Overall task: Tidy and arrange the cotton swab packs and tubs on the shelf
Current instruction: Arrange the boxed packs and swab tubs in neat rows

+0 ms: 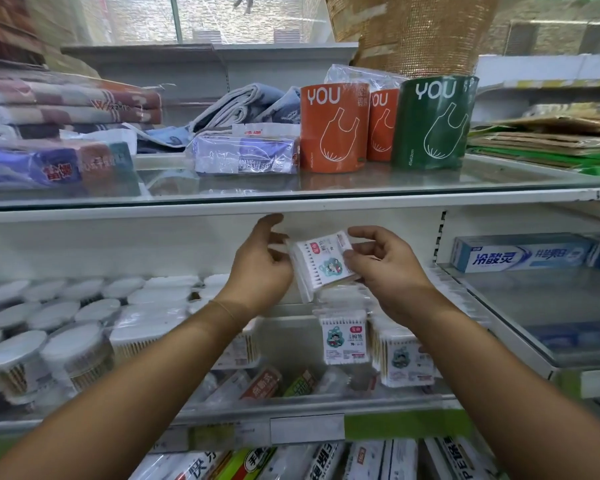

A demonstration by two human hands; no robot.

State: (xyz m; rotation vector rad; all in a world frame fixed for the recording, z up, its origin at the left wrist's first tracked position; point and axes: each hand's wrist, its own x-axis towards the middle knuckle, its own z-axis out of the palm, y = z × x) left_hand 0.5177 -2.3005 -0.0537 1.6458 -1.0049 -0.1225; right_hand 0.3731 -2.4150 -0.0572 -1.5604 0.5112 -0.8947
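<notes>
A flat cotton swab pack (321,263) with a cartoon label is held tilted in mid-air under the upper shelf. My left hand (262,265) grips its left edge and my right hand (381,268) holds its right side. Below them, on the glass shelf (309,398), two more swab packs (344,337) (404,355) stand upright on the right. Several round swab tubs (73,351) with white lids fill the left half of that shelf. Clear boxes of swabs (146,336) stand between the tubs and the packs.
Orange rolls (331,128) and a green roll (433,121) of bags stand on the upper glass shelf with folded towels (70,105). Toothpaste boxes (520,252) lie on the shelf at the right. Flat packets (260,384) lie along the swab shelf's front edge.
</notes>
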